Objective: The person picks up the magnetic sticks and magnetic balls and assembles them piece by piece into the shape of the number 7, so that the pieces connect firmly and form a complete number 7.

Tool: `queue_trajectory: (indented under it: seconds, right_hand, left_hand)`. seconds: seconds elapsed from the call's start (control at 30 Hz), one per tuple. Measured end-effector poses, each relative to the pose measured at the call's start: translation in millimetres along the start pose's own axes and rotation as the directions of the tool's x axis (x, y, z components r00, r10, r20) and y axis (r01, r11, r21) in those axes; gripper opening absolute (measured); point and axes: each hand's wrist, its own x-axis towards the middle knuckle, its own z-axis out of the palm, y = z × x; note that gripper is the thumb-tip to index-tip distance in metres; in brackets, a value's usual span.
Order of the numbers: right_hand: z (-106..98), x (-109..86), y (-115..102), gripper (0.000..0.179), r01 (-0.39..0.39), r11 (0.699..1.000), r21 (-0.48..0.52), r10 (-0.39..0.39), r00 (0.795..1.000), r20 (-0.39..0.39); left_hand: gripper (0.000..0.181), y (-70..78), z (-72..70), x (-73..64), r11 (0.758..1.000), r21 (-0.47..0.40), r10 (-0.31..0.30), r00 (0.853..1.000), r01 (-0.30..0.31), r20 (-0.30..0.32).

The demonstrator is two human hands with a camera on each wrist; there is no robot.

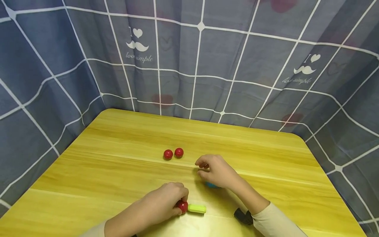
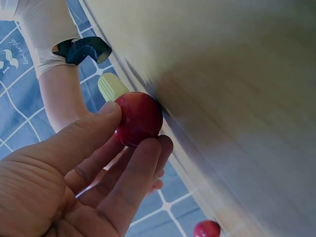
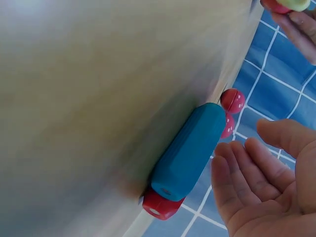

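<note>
Red ball (image 1: pixel 184 207) is at the front part of the bench (image 1: pixel 97 174), pinched btw. thumb and fingertips of the L hand (image 1: pixel 164 200), which is closed only so far as the ball permits. Whether the ball rests on the wood, I cannot tell. Farther back, two more red balls (image 1: pixel 179 152) lie side by side w/ small gap. Just R of the held ball is a yellow-green pc. (image 1: pixel 197 208), seemingly touching it. Next comes the R hand (image 1: pixel 217 171), fingers loosely bent, thumb apart, w/ nothing in its hold. It is above a blue pc. (image 1: pixel 212 185), mostly hidden from head view; R wrist view shows it long and faceted, w/ a red pc. (image 3: pixel 163 205) showing past one end. Farthest R, nr. the R sleeve (image 1: pixel 275 220), is a dark object (image 1: pixel 243 217).
</note>
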Motion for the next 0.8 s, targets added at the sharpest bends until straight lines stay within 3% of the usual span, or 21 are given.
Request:
queue_trajectory:
  seconds: [0.5,0.8]
  right_hand:
    - [7,44.0,-8,0.034,0.006,0.998,-0.065,-0.006,1.000,-0.001]
    - [15,72.5,-15,0.044,0.058,0.980,-0.192,-0.042,0.995,0.085]
  left_hand:
    - [0.026,-3.5,0.7,1.9,1.000,-0.003,-0.005,1.000,0.005,0.006]
    - [0.027,-3.7,0.8,1.9,1.000,-0.002,-0.005,1.000,0.005,0.010]
